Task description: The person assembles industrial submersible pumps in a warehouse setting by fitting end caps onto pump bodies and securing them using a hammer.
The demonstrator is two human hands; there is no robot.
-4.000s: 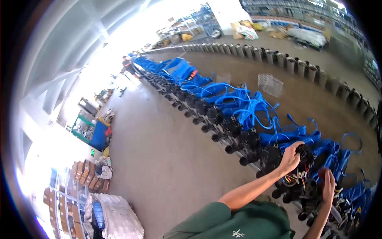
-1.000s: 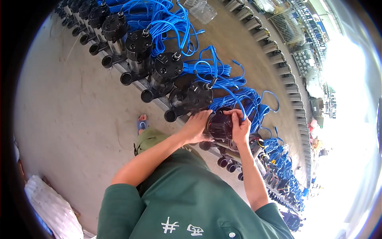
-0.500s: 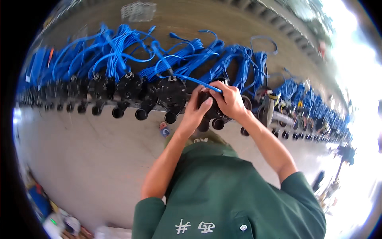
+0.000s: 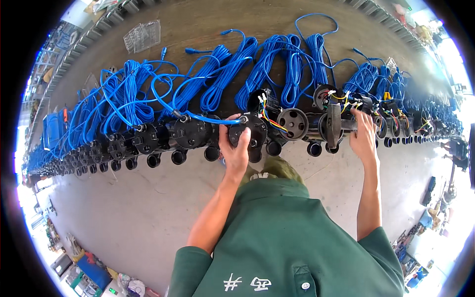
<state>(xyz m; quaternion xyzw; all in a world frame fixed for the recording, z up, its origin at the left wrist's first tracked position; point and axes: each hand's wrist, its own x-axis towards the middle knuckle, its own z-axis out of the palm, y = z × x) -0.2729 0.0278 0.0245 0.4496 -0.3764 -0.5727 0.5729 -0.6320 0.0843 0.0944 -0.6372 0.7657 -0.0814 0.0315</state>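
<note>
1. 2 bare hands work along a long row of black pump-like units [image 4: 190, 132] that runs across the middle of the frame on a concrete floor [image 4: 128, 213].
2. Left hand [image 4: 234, 148], at centre frame, grips a round black cap [image 4: 252, 132]; its fingers are curled over the cap's left edge, thumb on the near face.
3. A blue cable [image 4: 208, 118] ends at a fitting on that cap, right at the fingertips.
4. Right hand [image 4: 363, 138], right of centre, rests on another black unit [image 4: 341, 123] with an upright disc; the fingers lie pressed together and extended on its top. Whether they pinch anything I cannot tell.
5. Coloured wires [image 4: 271, 119] stick out of an open unit between the 2 hands.
6. Coils of blue cable [image 4: 292, 64] lie behind every unit, toward the top of the frame.
7. A green sleeve and shirt [image 4: 287, 237] fill the lower centre.
</note>
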